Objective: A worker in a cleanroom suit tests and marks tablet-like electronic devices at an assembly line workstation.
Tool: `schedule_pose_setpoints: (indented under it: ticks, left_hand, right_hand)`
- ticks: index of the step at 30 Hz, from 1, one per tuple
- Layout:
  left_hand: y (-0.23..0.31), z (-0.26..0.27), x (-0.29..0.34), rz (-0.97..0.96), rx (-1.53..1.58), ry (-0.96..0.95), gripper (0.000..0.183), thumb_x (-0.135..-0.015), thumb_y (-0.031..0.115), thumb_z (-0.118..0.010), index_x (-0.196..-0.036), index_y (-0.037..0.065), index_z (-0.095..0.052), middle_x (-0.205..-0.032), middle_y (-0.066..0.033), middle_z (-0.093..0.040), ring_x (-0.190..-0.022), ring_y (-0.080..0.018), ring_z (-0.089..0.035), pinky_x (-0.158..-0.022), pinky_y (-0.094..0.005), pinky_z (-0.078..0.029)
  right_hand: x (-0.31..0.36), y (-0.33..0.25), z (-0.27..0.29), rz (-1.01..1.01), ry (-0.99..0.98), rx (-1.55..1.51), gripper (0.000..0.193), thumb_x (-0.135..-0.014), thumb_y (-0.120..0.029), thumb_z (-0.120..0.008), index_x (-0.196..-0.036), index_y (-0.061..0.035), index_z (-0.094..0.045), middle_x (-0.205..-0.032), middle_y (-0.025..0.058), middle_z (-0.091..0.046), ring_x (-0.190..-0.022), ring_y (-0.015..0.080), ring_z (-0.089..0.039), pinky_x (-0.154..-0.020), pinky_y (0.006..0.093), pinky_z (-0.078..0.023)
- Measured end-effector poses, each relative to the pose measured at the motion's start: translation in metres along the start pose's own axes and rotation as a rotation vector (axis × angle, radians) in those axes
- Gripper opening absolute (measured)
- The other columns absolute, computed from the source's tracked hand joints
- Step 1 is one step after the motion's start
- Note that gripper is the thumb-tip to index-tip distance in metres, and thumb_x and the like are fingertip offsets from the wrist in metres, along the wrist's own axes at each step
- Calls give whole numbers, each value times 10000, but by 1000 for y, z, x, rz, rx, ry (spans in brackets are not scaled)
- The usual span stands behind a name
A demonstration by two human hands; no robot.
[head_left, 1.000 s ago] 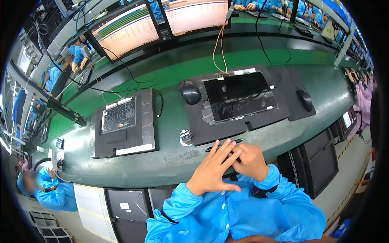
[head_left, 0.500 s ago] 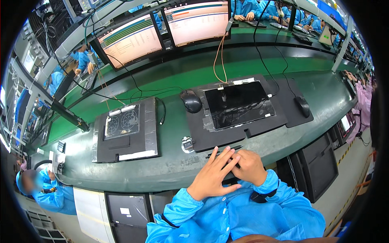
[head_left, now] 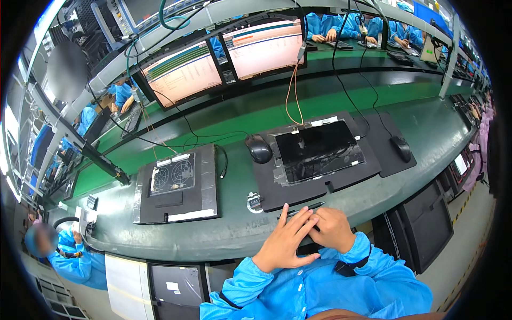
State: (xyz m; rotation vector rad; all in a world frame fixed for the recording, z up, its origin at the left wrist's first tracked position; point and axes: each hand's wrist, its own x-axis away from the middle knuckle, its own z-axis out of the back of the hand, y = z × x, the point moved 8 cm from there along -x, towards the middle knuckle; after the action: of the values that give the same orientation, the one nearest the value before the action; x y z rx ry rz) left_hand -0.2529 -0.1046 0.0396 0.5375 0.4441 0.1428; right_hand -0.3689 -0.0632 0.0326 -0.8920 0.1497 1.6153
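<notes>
My left hand [head_left: 282, 242] is held at the bench's front edge with its fingers stretched out and the thumb apart. Against its fingertips is my right hand [head_left: 332, 229], its fingers curled closed; whatever they may hold is hidden. Just beyond the hands a dark pen [head_left: 316, 206] lies on the green bench, partly covered by my fingers. Farther back, a tablet [head_left: 320, 151] with a dark screen rests on a black foam pad [head_left: 272, 194]. A small dark device [head_left: 254, 201] sits by the pad's near left corner.
A black mouse [head_left: 259, 148] is left of the tablet, another mouse [head_left: 400, 149] on a mat to its right. On the left is a second black pad [head_left: 205, 186] with a circle-patterned panel. Two monitors [head_left: 184, 72] stand behind, with cables hanging down. A co-worker [head_left: 74, 256] sits at the far left.
The whole view has shifted, so bench and monitors appear slightly lower and to the right. My hands stay together, with the left fingers a little more spread and the right fingers more curled.
</notes>
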Motion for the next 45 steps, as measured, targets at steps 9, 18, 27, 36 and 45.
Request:
schedule_pose_setpoints:
  ticks: [9,18,27,36,45]
  left_hand:
    - [6,2,2,-49,-2,82,949,-793,471,-833,-1566,89,-436,-1626,-256,-352,-1556,-438,-284,-1261,-688,-103]
    - [3,-4,6,-80,-180,216,1001,-769,443,-884,-1579,138,-381,-1664,-251,-281,-1548,-461,-288,-1232,-718,-170]
    - [1,-4,-2,-1,-113,83,912,-728,359,-919,-1490,66,-511,-1521,-259,-498,-1405,-410,-513,-1228,-618,-322]
    - [2,-3,-7,6,-98,69,918,-755,402,-898,-1494,32,-500,-1510,-261,-504,-1398,-412,-519,-1222,-626,-320]
    - [-1,-10,-6,11,-81,62,940,-765,416,-890,-1516,33,-473,-1484,-276,-510,-1398,-418,-515,-1211,-634,-333]
  right_hand:
    - [6,-2,18,21,132,0,256,-771,-140,-785,-1005,-65,-714,-901,93,-627,-782,305,-649,-656,420,-524]
    - [21,-14,40,122,491,214,393,-747,-137,-777,-1132,-76,-725,-1256,153,-604,-1187,362,-619,-930,464,-550]
    - [-5,-9,8,71,40,29,225,-742,-128,-759,-954,-72,-710,-879,40,-641,-765,252,-597,-655,384,-486]
    - [-6,-6,8,55,31,7,255,-743,-138,-774,-988,-83,-733,-908,30,-656,-787,249,-606,-667,382,-494]
    - [-4,-3,11,41,12,-27,250,-767,-132,-773,-1003,-64,-728,-950,57,-680,-825,270,-631,-700,387,-513]
